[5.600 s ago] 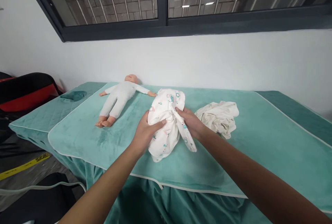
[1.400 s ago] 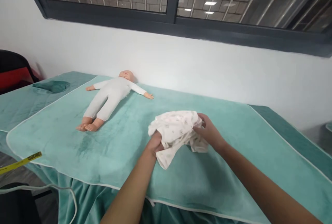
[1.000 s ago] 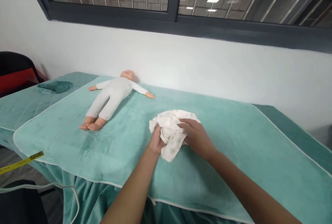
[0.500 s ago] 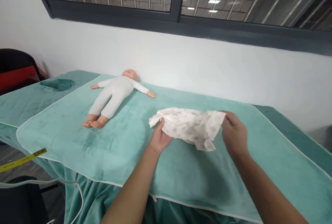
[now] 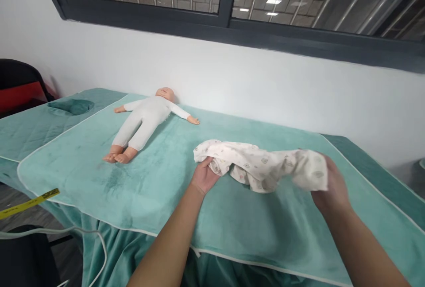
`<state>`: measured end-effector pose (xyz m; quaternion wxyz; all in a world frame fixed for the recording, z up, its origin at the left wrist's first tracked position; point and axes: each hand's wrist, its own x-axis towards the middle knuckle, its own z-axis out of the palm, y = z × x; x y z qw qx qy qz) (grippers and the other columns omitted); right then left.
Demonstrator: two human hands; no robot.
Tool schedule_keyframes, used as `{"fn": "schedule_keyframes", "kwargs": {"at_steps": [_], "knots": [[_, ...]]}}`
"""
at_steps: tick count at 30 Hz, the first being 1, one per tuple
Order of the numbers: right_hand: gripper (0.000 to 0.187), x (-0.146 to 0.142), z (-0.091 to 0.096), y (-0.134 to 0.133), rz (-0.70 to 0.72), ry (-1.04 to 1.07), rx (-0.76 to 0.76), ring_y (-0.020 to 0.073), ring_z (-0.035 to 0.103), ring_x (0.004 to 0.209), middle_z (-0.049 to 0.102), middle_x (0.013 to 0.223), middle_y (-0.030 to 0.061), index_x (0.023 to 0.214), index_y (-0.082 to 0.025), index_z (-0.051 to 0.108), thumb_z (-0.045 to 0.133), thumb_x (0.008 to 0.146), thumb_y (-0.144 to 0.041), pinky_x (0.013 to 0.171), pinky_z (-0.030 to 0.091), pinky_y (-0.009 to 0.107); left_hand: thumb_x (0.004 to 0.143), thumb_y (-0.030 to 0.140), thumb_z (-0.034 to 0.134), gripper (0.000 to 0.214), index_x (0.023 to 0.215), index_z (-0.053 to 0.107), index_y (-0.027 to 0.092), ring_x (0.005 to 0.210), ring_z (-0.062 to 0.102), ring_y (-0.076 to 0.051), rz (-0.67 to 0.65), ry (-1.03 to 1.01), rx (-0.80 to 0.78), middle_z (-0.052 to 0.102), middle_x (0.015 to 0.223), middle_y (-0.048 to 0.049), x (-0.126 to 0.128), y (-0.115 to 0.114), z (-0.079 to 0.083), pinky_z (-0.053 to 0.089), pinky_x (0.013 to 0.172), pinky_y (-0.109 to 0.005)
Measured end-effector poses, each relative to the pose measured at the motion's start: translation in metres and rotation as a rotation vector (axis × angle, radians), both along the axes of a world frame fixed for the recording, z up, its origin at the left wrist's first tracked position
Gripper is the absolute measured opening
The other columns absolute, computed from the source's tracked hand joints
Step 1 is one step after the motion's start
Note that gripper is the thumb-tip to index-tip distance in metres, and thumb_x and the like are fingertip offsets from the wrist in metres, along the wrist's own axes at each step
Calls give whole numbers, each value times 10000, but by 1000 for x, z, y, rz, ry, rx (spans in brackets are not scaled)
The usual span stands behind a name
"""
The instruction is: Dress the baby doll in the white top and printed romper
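We've got the white printed cloth [image 5: 247, 156] in both hands, held just above the green mat [image 5: 159, 198], bunched & stretched L to R, w/ its shadow on the pile below. Our L hand [image 5: 206, 178] has one end: thumb against the cloth, fingers closed on it, mostly hidden underneath. Our R hand [image 5: 334, 189] holds the other end, a bit blurred; fingertips are covered by the fabric & we can't tell if they're inside a fold or just behind it.

Container-wise: the hollow [image 5: 71, 106] in the quilted cover [image 5: 29, 134], far L, is lined w/ darker green fabric; we can't see its bottom. Grey thing at R edge [image 5: 422, 163] is cut off, can't tell if it's a bin.

Doll [image 5: 151, 114] in white lies on its back, L of the cloth & well apart from it, arms out, head nr the wall [image 5: 232, 79]. Black & red chair [image 5: 21, 85] is past the cover, upper L; yellow tape [image 5: 29, 203] & pale cable [image 5: 94, 233] are lower L.
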<state>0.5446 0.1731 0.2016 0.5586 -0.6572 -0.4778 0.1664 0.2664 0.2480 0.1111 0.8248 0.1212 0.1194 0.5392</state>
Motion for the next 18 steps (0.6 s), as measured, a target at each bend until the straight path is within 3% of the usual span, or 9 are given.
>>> {"fn": "schedule_keyframes", "kwargs": {"at_steps": [5, 8, 10, 12, 14, 18], "knots": [[272, 7, -25, 0, 148, -10, -307, 184, 620, 774, 675, 799, 18, 866, -180, 684, 605, 736, -405, 729, 532, 328, 837, 161, 589, 519, 1352, 538, 189, 1181, 611, -260, -7, 29, 24, 660, 1258, -99, -1, -2, -1, 441, 1062, -447], [266, 12, -26, -3, 202, -66, -489, 154, 565, 607, 594, 607, -2, 702, -166, 639, 586, 765, -419, 619, 525, 308, 820, 145, 587, 524, 1341, 548, 181, 1174, 616, -267, -9, 36, 35, 668, 1240, -104, 0, -2, -1, 447, 1057, -456], [326, 6, -20, -9, 265, 16, -577, 147, 550, 565, 580, 589, 3, 690, -165, 629, 568, 803, -464, 615, 537, 323, 816, 136, 587, 519, 1332, 556, 175, 1168, 620, -262, -13, 50, 43, 677, 1224, -103, 1, -2, -1, 447, 1061, -446], [363, -8, -9, -16, 378, 169, -549, 183, 624, 688, 649, 726, 37, 829, -165, 673, 572, 825, -514, 737, 569, 379, 815, 123, 585, 513, 1325, 564, 176, 1165, 623, -251, -27, 75, 52, 684, 1213, -95, 2, -2, -1, 442, 1071, -426], [394, -26, 5, -18, 483, 278, -412, 235, 658, 899, 683, 899, 67, 975, -177, 686, 614, 815, -529, 892, 548, 441, 819, 126, 582, 500, 1316, 571, 175, 1163, 625, -242, -40, 98, 56, 693, 1194, -89, 3, -2, -1, 437, 1078, -407], [313, -56, 34, -3, 507, 318, -96, 254, 613, 1092, 667, 1012, 52, 908, -226, 668, 598, 836, -522, 966, 526, 449, 858, 229, 561, 417, 1268, 595, 158, 1133, 641, -245, -74, 121, 13, 717, 1119, -89, 1, -2, -2, 445, 1068, -405]]}}
